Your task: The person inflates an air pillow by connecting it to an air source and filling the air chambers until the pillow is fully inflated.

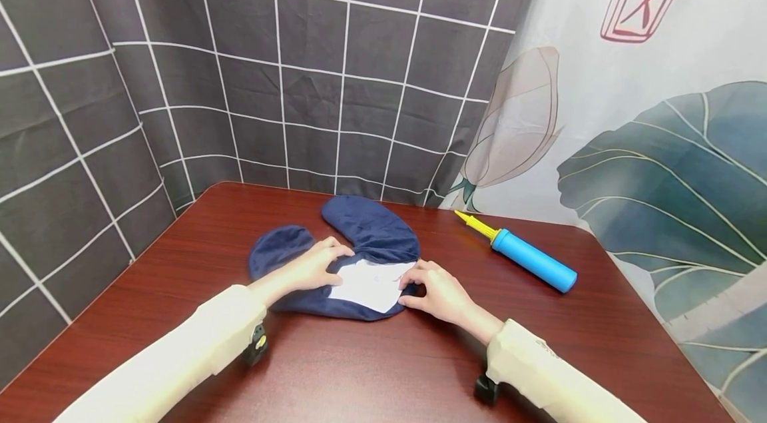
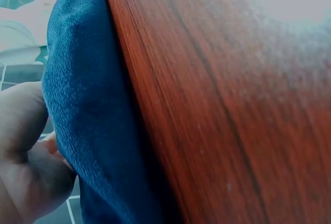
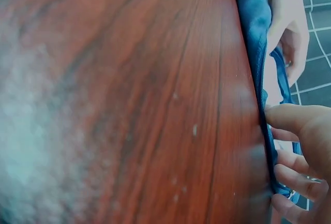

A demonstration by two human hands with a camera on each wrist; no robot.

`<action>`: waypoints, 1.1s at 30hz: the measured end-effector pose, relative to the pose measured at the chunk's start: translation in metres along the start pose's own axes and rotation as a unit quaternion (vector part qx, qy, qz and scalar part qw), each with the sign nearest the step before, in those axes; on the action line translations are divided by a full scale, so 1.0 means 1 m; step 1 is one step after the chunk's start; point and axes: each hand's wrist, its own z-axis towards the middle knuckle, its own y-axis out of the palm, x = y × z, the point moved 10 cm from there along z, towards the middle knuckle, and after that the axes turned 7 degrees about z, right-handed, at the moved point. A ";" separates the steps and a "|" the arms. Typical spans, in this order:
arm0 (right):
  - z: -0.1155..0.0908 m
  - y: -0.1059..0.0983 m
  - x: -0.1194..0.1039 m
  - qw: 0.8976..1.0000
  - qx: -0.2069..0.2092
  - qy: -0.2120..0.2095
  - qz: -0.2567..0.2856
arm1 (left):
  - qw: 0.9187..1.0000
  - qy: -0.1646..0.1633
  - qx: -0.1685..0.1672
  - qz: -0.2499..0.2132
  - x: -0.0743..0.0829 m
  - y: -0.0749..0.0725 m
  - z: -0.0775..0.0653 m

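A flat, navy plush U-shaped neck pillow cover lies on the table, its opening spread around a smooth white piece. My left hand rests on the cover's left part, fingertips at the opening's far edge and thumb against the white piece. At the opposite end, my right hand holds the opening's right edge between thumb and curled fingers, close by the white piece. Seen from the right wrist, fingers bend over the cover's zipped edge. Plush fabric partly hides the left fingers in the left wrist view.
A hand pump with a blue barrel and yellow nozzle lies to the right on the reddish-brown table. Behind the table hang a dark grid-patterned curtain and a white cloth with a lotus print.
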 end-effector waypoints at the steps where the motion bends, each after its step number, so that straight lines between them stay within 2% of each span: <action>1: 0.000 0.000 -0.001 1.000 0.001 -0.003 0.000 | 1.000 0.001 -0.001 -0.001 0.001 0.000 0.000; 9: -0.001 -0.002 -0.003 1.000 0.006 -0.008 0.006 | 1.000 0.010 0.009 -0.007 0.012 -0.005 -0.003; 13: -0.002 -0.002 -0.005 1.000 0.009 -0.015 0.012 | 1.000 -0.018 0.014 0.007 0.018 -0.006 -0.001; 17: -0.002 -0.002 -0.004 1.000 0.006 -0.010 0.019 | 0.997 -0.066 0.022 0.023 0.020 -0.004 0.000; 22: -0.003 -0.001 -0.001 1.000 0.007 -0.005 0.024 | 0.993 -0.105 0.056 0.016 0.017 0.000 -0.001; 27: -0.002 -0.001 -0.001 1.000 0.006 -0.007 0.025 | 0.989 -0.125 0.082 0.006 0.013 0.003 -0.001; 33: -0.002 -0.002 -0.005 0.999 0.010 -0.024 0.020 | 0.992 -0.110 0.062 0.010 0.016 0.005 0.001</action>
